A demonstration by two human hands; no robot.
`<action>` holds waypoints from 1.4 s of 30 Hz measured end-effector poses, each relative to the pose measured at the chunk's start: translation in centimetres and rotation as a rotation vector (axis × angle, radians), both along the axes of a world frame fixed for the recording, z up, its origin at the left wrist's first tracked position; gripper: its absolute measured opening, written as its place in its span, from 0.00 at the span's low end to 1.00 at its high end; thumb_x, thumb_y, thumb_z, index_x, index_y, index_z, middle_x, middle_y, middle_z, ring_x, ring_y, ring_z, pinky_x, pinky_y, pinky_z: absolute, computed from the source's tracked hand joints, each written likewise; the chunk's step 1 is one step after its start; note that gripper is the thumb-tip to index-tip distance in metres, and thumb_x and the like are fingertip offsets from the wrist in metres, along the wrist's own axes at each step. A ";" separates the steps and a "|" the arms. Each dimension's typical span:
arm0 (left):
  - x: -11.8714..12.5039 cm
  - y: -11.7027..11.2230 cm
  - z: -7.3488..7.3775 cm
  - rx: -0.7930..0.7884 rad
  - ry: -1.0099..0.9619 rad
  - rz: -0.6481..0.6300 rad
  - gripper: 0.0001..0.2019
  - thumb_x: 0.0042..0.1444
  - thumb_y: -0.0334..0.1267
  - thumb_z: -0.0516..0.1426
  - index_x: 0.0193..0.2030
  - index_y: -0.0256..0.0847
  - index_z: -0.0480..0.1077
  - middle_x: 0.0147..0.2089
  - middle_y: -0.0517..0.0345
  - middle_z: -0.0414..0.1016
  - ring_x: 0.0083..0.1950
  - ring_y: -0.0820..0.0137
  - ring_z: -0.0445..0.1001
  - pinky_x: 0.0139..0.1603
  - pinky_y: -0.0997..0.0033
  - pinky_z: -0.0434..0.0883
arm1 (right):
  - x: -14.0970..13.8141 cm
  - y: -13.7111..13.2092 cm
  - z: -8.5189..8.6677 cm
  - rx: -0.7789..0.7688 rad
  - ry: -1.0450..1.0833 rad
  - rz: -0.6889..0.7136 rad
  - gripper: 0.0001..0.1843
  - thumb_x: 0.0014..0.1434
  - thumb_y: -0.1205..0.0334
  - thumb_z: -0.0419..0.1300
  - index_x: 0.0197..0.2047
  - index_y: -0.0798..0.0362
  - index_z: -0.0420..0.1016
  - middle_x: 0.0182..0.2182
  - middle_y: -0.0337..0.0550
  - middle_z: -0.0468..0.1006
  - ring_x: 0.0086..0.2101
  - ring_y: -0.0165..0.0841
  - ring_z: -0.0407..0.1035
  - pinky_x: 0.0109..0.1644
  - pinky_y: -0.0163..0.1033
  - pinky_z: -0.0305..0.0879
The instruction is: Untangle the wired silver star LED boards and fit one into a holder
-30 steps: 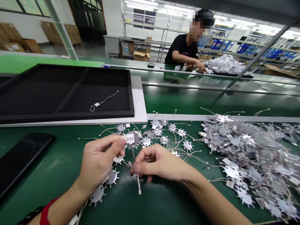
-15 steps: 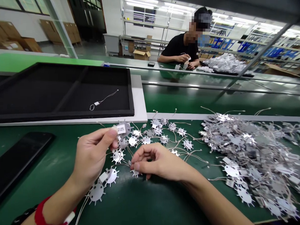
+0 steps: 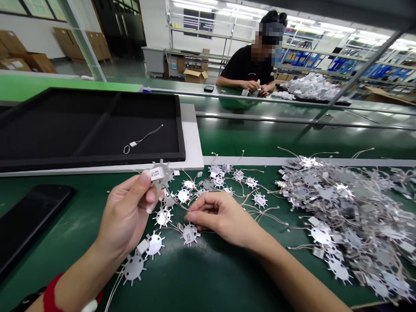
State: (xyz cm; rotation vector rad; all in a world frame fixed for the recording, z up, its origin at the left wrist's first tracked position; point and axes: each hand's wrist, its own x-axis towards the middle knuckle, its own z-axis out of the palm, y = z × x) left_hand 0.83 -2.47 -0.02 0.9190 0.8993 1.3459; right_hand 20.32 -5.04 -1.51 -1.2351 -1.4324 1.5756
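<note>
Between the thumb and fingers of my left hand point(image 3: 126, 207) is a silvery spiked disc point(image 3: 162, 173) with a white labelled block on it, raised above the bench. My right hand point(image 3: 217, 216) is closed in a pinch on a thin white wire point(image 3: 178, 203), which runs up toward the held disc. Just below those fingertips lies another spiked disc point(image 3: 190, 234). More such discs with wires, one a plain shiny disc point(image 3: 155, 244), are scattered on the green bench point(image 3: 202, 280) around both hands.
A large heap of spiked discs point(image 3: 356, 227) covers the right side. On the left are a black tray point(image 3: 58, 122) holding one small wired part point(image 3: 133, 144), and a dark flat object point(image 3: 25, 231). Across the bench a person point(image 3: 249, 66) works beside a white pile point(image 3: 310, 87).
My left hand has shifted slightly left with its disc. My right hand has risen a little and now pinches the wire, uncovering the disc below it.
</note>
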 end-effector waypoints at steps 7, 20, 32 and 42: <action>0.2 -0.1 0.3 -0.114 -0.055 -0.141 0.24 0.43 0.52 0.73 0.17 0.40 0.67 0.15 0.66 0.58 0.22 0.76 0.60 0.35 0.79 0.73 | 0.4 0.0 0.0 0.450 -0.417 -0.163 0.06 0.63 0.63 0.61 0.35 0.51 0.79 0.33 0.38 0.82 0.31 0.30 0.71 0.35 0.37 0.62; 0.1 -0.6 -0.3 0.239 0.481 -0.587 0.19 0.63 0.49 0.60 0.24 0.41 0.74 0.25 0.61 0.70 0.29 0.75 0.68 0.33 0.79 0.67 | 1.9 0.8 0.7 0.628 -0.370 -0.420 0.05 0.61 0.63 0.62 0.37 0.51 0.81 0.39 0.41 0.82 0.35 0.30 0.74 0.35 0.36 0.66; 1.1 -1.6 -0.7 0.004 0.432 -0.549 0.11 0.61 0.47 0.62 0.37 0.41 0.74 0.37 0.54 0.80 0.33 0.67 0.82 0.37 0.74 0.79 | 2.6 0.8 1.8 0.227 0.022 -0.335 0.16 0.56 0.56 0.68 0.45 0.54 0.82 0.33 0.45 0.84 0.27 0.29 0.74 0.32 0.36 0.72; 1.3 -1.2 -1.3 0.043 0.409 -0.369 0.09 0.57 0.45 0.65 0.36 0.42 0.79 0.27 0.57 0.78 0.24 0.72 0.76 0.26 0.81 0.74 | 2.3 0.7 1.7 0.255 0.248 -0.526 0.13 0.53 0.58 0.71 0.40 0.54 0.81 0.32 0.44 0.84 0.30 0.31 0.77 0.31 0.35 0.76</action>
